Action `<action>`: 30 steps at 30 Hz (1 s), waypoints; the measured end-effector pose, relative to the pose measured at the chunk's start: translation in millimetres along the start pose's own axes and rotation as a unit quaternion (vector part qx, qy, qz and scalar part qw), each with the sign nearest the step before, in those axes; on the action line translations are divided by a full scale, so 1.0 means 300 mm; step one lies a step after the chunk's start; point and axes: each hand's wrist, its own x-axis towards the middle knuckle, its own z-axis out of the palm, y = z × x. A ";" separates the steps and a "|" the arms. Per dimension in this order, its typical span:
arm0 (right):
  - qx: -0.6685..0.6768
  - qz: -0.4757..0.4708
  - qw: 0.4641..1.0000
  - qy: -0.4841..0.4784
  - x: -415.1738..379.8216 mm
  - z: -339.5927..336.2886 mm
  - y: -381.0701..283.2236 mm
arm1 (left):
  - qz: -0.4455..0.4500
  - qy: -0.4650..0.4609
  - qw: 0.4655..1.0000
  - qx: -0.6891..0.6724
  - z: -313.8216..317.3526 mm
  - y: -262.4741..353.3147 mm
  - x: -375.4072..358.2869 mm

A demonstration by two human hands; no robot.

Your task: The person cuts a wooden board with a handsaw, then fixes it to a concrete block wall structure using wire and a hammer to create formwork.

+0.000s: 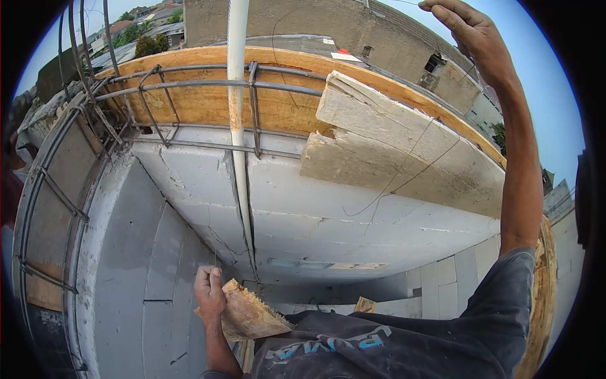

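Observation:
High at the upper right, my right hand [470,28] is raised with its thumb and fingers pinched together; a thin line seems to run from the fingertips. My left hand [210,289] is at the lower middle, fingers closed, with a thin wire sticking up from it. Beside it, a short piece of wood [249,312] with a rough broken edge rests near my wrist and shirt. Pale boards [404,151] lean along the formwork, with thin wire [392,191] wrapped round them and loose ends hanging down.
A white pipe [237,95] stands upright in front of the rebar cage [196,83] and the orange-brown plywood [284,95]. Grey block walls [183,170] drop below. More rebar [47,170] runs down the left side. Part of a person [12,151] shows at the far left edge.

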 end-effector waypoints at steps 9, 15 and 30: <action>-0.027 -0.037 0.995 -0.086 -0.033 0.152 -0.023 | -0.028 -0.050 0.998 -0.012 0.061 -0.031 0.013; -0.080 -0.199 0.970 -0.111 -0.013 0.203 0.181 | -0.026 -0.050 0.998 -0.006 0.053 -0.041 0.015; -0.320 -0.157 0.903 -0.241 0.031 0.166 -0.352 | -0.032 -0.053 0.998 -0.033 0.093 0.017 0.061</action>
